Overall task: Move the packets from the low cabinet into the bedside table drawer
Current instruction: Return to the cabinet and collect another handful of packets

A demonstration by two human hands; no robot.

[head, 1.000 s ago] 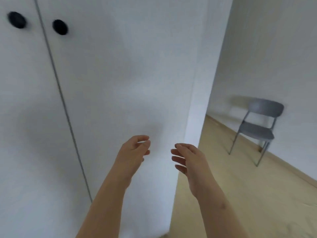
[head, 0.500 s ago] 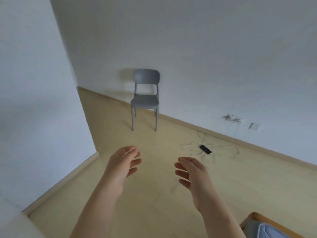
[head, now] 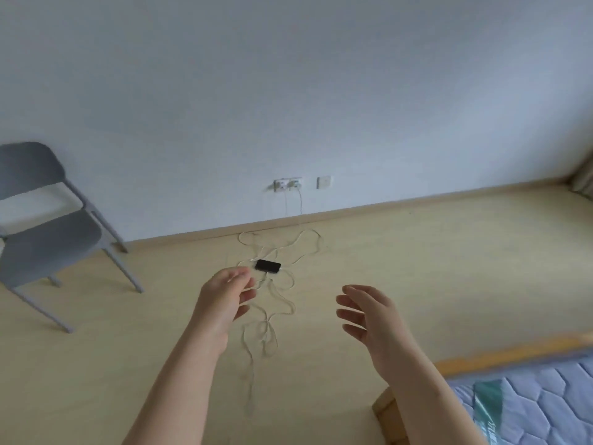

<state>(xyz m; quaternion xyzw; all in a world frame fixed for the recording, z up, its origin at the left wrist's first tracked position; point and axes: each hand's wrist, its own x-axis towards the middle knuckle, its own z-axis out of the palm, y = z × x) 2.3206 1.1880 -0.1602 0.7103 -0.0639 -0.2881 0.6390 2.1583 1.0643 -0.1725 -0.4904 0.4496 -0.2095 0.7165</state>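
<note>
White wall (head: 288, 91) behind the black phone (head: 268, 265), grey chair (head: 48, 232) now far left of phone, no longer mid-view, quilted mattress (head: 545, 396) more exposed right of phone, teal packet-like wrapper (head: 488, 403) on it, left hand (head: 224, 300) seen just left of phone, right hand (head: 372, 316) rightward, both still loosely spread, empty

Both empty hands, left hand (head: 224, 297) and right hand (head: 372, 316), hover above cables (head: 272, 303) on the floor (head: 417, 252).

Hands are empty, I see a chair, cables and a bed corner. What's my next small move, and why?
Probably turn to find the low cabinet: left hand and right hand are open with no packet, and no cabinet or drawer shows here, only the chair, the bed and cables on the floor.
</note>
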